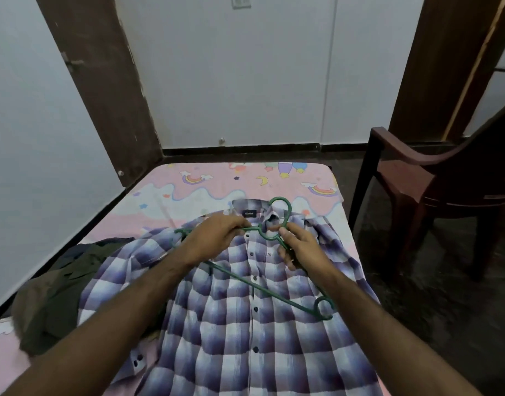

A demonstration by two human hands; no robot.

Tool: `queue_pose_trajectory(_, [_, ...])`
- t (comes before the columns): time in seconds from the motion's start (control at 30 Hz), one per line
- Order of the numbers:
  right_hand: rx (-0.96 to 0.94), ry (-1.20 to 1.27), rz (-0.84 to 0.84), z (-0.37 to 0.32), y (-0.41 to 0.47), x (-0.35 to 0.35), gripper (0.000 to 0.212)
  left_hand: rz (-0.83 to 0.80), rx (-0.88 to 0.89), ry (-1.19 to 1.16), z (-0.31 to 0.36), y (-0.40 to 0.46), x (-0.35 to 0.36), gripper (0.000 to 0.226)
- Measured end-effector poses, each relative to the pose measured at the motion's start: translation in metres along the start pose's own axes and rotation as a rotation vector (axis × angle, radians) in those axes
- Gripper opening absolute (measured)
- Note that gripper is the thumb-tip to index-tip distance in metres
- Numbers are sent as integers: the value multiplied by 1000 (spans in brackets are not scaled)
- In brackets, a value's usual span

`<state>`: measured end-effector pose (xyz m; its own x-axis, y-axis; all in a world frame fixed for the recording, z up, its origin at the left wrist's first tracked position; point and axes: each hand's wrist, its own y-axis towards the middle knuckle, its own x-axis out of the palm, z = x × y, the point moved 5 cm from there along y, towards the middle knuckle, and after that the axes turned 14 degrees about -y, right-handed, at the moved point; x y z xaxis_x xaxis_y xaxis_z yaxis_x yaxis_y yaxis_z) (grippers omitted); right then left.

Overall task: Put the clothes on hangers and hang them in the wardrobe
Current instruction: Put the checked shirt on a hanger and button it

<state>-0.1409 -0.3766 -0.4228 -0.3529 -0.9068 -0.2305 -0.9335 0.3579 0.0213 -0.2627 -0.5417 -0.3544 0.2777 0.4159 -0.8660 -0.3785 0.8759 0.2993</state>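
Note:
A purple-and-white checked shirt (239,324) lies buttoned and face up on the bed, collar pointing away from me. Above its chest I hold a green plastic hanger (262,287), its hook (282,207) over the collar. My left hand (214,238) pinches the hanger's left shoulder near the neck. My right hand (297,244) grips the right shoulder just below the hook. The hanger's lower bar runs diagonally down to a small end hook near my right forearm.
The bed (74,375) has a pink rainbow-print sheet. A heap of dark olive clothes (54,298) lies left of the shirt. A brown plastic chair (434,195) stands to the right on the dark floor. Brown door frames flank the white wall ahead.

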Motion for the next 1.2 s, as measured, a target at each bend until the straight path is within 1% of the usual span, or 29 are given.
queue_pose_trajectory(0.03, [29,56,60,7,9,-5,25,52,19,81,-8,6,5,31])
queue_pose_trajectory(0.07, [80,128,144,17,20,-12,25,141,26,163,-13,12,8,41])
queue_pose_trajectory(0.1, [155,222,238,27,30,-20,25,263,18,213,-20,18,8,48])
queue_pose_trajectory(0.13, [232,348,327,37,38,-28,26,389,-2,217,-26,21,7,47])
queue_pose_trajectory(0.17, [285,487,406,46,46,-37,24,495,-24,180,-33,22,9,43])
queue_pose_trajectory(0.2, [312,616,476,54,54,-46,23,560,-46,109,-43,23,14,38])
queue_pose_trajectory(0.23, [329,690,540,62,60,-55,23,569,-64,8,-55,25,24,35])
queue_pose_trajectory(0.27, [343,709,574,71,66,-63,22,521,-87,-105,-69,30,38,34])
queue_pose_trajectory(0.33, [391,632,535,95,75,-72,17,333,-178,-235,-99,40,74,37])
queue_pose_trajectory(0.4, [432,564,449,121,83,-75,18,104,-313,-198,-125,51,111,48])
queue_pose_trajectory(0.43, [445,573,427,132,85,-77,19,18,-363,-149,-135,57,126,53])
queue_pose_trajectory(0.5, [463,630,406,145,88,-81,24,-78,-445,-53,-147,72,149,58])
queue_pose_trajectory(0.53, [461,647,400,147,90,-83,30,-90,-487,-32,-151,80,157,58])
queue_pose_trajectory(0.6, [447,578,436,148,95,-91,33,-33,-551,-47,-153,97,165,55])
queue_pose_trajectory(0.67, [420,374,574,149,97,-110,26,49,-593,-137,-154,112,168,51])
queue_pose_trajectory(0.73, [374,187,707,147,98,-136,10,53,-600,-219,-155,122,172,49])
queue_pose_trajectory(0.77, [364,143,718,145,99,-146,4,44,-593,-253,-157,126,175,44])
queue_pose_trajectory(0.8, [364,130,702,144,100,-155,4,42,-580,-289,-157,128,178,39])
queue_pose_trajectory(0.9, [353,224,666,136,99,-181,6,66,-506,-377,-152,131,181,32])
queue_pose_trajectory(0.93, [330,293,669,129,100,-188,5,79,-480,-394,-146,130,180,32])
queue_pose_trajectory(1.03, [263,563,723,105,107,-202,15,153,-442,-543,-122,124,170,35])
queue_pose_trajectory(1.1, [218,690,753,85,114,-201,14,146,-418,-683,-107,117,165,37])
queue_pose_trajectory(1.2, [150,784,751,45,119,-187,12,95,-419,-867,-83,102,160,32])
